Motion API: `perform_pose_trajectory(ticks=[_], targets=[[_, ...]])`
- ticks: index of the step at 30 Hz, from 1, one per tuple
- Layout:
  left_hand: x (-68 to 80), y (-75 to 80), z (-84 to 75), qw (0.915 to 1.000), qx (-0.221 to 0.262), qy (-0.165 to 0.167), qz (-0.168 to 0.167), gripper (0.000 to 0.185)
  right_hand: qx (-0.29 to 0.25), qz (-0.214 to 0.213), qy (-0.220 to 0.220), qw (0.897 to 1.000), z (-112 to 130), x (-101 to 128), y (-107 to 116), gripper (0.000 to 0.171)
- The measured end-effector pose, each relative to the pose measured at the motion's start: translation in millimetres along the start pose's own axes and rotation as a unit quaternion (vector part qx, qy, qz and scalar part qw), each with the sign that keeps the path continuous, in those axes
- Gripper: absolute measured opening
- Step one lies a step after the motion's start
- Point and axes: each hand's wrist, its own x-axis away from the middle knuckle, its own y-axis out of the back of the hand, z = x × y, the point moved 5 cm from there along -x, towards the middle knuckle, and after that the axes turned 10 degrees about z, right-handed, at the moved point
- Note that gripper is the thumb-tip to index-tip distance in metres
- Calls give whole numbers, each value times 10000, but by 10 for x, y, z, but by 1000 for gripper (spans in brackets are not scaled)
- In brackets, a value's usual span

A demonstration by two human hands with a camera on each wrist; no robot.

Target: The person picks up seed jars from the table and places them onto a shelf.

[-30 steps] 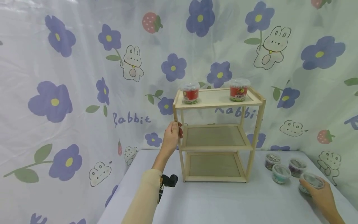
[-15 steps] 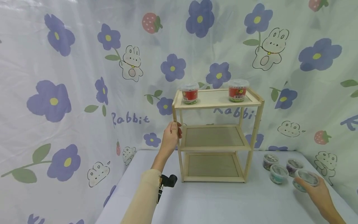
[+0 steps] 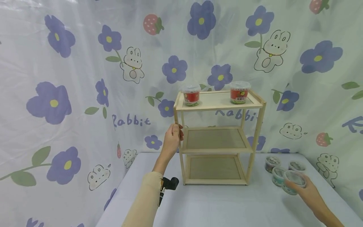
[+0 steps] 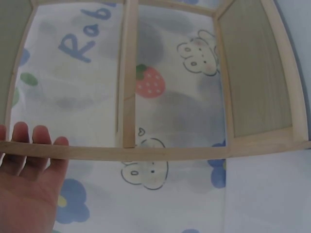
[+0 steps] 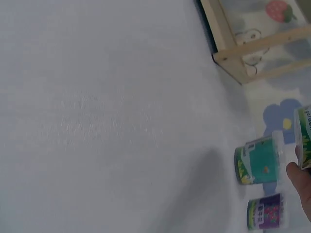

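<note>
Wooden shelf rack (image 3: 216,138) steadied, green tub (image 3: 293,182) lifted

My left hand (image 3: 171,142) curls around the rack's front left post; my right hand (image 3: 306,192) pinches the tub's rim just beside the other tubs (image 3: 273,164). A loose pinch could drop it.

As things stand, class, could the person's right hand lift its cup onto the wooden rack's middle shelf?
Probably yes. The right hand grips a clear-lidded green cup on the table, and the three-tier wooden rack's bare middle shelf has an open front; the left hand grips only its far post.
</note>
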Motion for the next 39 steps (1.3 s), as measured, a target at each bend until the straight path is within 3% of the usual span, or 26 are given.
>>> perform_pose_trajectory(ticks=[5, 14, 20, 27, 39], targets=[[-18, -4, 48, 10000, -4, 39, 9, 37, 179, 151, 221, 9995, 202, 32, -194, 104], [-187, -4, 395, 10000, -37, 8, -77, 43, 343, 258, 1170, 9922, 615, 141, -522, 86], [-195, 4, 392, 9997, -222, -18, -136, 45, 523, 344, 1353, 9888, 984, 175, -667, 89], [-200, 29, 370, 9994, -270, -127, -198, 44, 435, 340, 1990, 9785, 1474, 209, -806, 89], [-160, 10, 355, 9999, -17, -76, -153, 41, 143, 269, 2813, 9591, 2167, -3, -976, 78]])
